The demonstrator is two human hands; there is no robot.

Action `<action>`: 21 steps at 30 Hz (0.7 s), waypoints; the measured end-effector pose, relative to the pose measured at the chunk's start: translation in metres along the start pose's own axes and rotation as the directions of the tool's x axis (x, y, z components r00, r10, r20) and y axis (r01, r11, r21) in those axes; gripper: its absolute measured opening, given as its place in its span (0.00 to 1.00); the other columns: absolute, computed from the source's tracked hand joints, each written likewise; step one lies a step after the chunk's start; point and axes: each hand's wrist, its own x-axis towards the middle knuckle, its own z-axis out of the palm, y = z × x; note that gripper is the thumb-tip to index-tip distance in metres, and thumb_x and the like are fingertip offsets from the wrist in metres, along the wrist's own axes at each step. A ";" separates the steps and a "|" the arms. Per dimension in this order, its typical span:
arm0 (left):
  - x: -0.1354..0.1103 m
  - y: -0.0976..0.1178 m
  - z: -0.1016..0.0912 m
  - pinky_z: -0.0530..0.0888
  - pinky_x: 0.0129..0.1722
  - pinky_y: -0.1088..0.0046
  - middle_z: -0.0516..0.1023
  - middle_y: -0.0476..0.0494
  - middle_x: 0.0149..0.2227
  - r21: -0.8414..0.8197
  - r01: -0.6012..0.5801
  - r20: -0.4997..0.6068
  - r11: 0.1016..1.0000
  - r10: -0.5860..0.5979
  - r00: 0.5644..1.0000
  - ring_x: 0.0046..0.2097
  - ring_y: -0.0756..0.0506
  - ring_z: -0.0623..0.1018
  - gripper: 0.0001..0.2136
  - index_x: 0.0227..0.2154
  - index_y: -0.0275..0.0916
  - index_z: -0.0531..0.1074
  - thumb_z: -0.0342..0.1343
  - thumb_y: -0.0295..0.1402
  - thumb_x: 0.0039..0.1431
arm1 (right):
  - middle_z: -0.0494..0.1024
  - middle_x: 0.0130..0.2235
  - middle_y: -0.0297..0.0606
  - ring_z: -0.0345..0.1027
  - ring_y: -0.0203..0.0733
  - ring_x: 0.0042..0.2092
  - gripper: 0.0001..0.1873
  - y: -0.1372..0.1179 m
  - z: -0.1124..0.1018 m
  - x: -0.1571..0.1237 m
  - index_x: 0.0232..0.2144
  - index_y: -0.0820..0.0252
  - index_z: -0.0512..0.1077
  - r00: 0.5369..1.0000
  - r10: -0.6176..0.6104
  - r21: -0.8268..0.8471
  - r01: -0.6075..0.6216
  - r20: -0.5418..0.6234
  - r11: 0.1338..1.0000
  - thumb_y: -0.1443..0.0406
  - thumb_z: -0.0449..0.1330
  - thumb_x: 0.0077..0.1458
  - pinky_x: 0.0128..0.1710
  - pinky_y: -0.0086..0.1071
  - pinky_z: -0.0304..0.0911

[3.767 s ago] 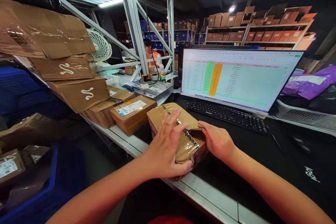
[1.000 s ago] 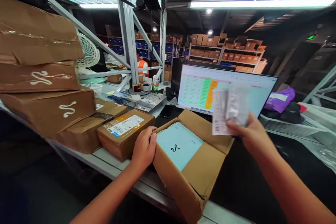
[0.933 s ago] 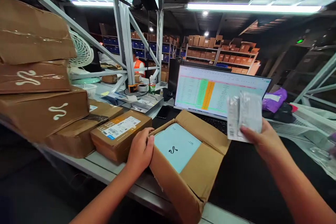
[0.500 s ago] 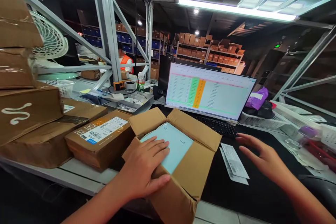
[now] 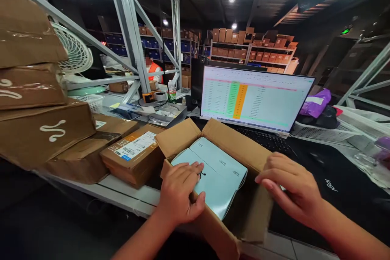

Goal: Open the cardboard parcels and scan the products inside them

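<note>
An open cardboard carton [image 5: 213, 227] stands tilted at the table's front edge, its flaps folded outward. Inside it lies a light blue box [image 5: 224, 170] with small dark print and a black squiggle. My left hand [image 5: 183, 191] rests on the blue box's near left corner, fingers laid out flat, thumb over the carton's near edge. At the carton's right side my right hand [image 5: 292, 187] has its fingers curled closed at the right flap [image 5: 257, 215], which is blurred by motion. The printed slips are almost wholly hidden behind the right hand and flap.
A taped, labelled carton [image 5: 134, 158] sits to the left, beside stacked brown boxes [image 5: 70, 130]. Behind are a monitor [image 5: 258, 97], a keyboard [image 5: 268, 140] and a grey tray [image 5: 170, 118]. A black desk mat [image 5: 329, 170] and white baskets [image 5: 326, 132] lie right. A co-worker [image 5: 155, 69] is far back.
My right hand has moved left to the carton and its fingers have closed. The right flap has swung outward, uncovering more of the blue box. My left hand stays on the box. The view has shifted.
</note>
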 end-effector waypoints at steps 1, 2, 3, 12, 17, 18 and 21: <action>0.000 0.001 0.000 0.76 0.46 0.59 0.84 0.41 0.42 -0.002 0.003 -0.003 1.000 -0.003 1.000 0.45 0.41 0.83 0.07 0.33 0.40 0.67 0.46 0.35 0.61 | 0.70 0.28 0.33 0.63 0.37 0.30 0.08 -0.003 -0.012 -0.010 0.38 0.55 0.72 0.996 0.071 0.007 -0.072 0.055 0.997 0.70 0.54 0.65 0.32 0.33 0.58; 0.000 0.001 0.001 0.75 0.47 0.59 0.84 0.41 0.42 -0.004 0.003 -0.004 1.000 -0.003 1.000 0.45 0.41 0.83 0.07 0.33 0.40 0.67 0.46 0.35 0.61 | 0.70 0.29 0.33 0.64 0.37 0.31 0.06 -0.005 -0.022 -0.020 0.39 0.54 0.73 0.982 0.144 0.022 -0.147 0.125 0.989 0.69 0.56 0.64 0.29 0.31 0.58; 0.000 0.000 0.003 0.75 0.47 0.59 0.84 0.41 0.42 -0.007 0.004 -0.005 1.000 -0.004 1.000 0.44 0.41 0.83 0.07 0.33 0.40 0.67 0.46 0.35 0.61 | 0.70 0.30 0.33 0.65 0.36 0.31 0.05 -0.005 -0.028 -0.030 0.39 0.54 0.73 0.958 0.204 0.046 -0.217 0.203 0.975 0.68 0.58 0.64 0.28 0.30 0.57; 0.007 -0.010 0.016 0.75 0.47 0.58 0.84 0.41 0.40 -0.015 0.009 0.002 1.000 -0.009 1.000 0.41 0.41 0.83 0.05 0.32 0.41 0.66 0.46 0.34 0.60 | 0.74 0.26 0.35 0.66 0.40 0.31 0.15 0.020 0.035 -0.057 0.23 0.58 0.69 0.868 0.262 -0.186 -0.200 0.421 0.962 0.66 0.59 0.63 0.33 0.35 0.59; 0.006 -0.009 0.013 0.75 0.47 0.58 0.84 0.40 0.41 -0.011 0.002 0.011 1.000 -0.002 1.000 0.42 0.41 0.83 0.06 0.32 0.41 0.66 0.46 0.34 0.60 | 0.77 0.29 0.33 0.70 0.38 0.33 0.09 0.013 0.001 -0.028 0.29 0.56 0.76 0.749 0.287 -0.010 -0.351 0.597 0.936 0.59 0.69 0.55 0.31 0.30 0.61; 0.005 -0.008 0.012 0.75 0.47 0.58 0.84 0.40 0.41 -0.010 0.003 0.015 1.000 -0.003 1.000 0.43 0.41 0.83 0.06 0.32 0.41 0.66 0.46 0.34 0.60 | 0.77 0.30 0.32 0.70 0.36 0.32 0.08 0.013 -0.008 -0.018 0.31 0.55 0.77 0.750 0.298 0.018 -0.382 0.590 0.924 0.59 0.68 0.56 0.30 0.29 0.61; 0.005 -0.005 0.010 0.75 0.47 0.58 0.84 0.41 0.41 -0.003 0.009 0.023 1.000 -0.009 1.000 0.42 0.41 0.83 0.07 0.32 0.41 0.67 0.46 0.34 0.61 | 0.79 0.40 0.35 0.73 0.40 0.40 0.17 0.021 -0.014 0.018 0.48 0.53 0.76 0.820 0.255 -0.069 -0.257 0.512 0.964 0.64 0.68 0.55 0.40 0.31 0.66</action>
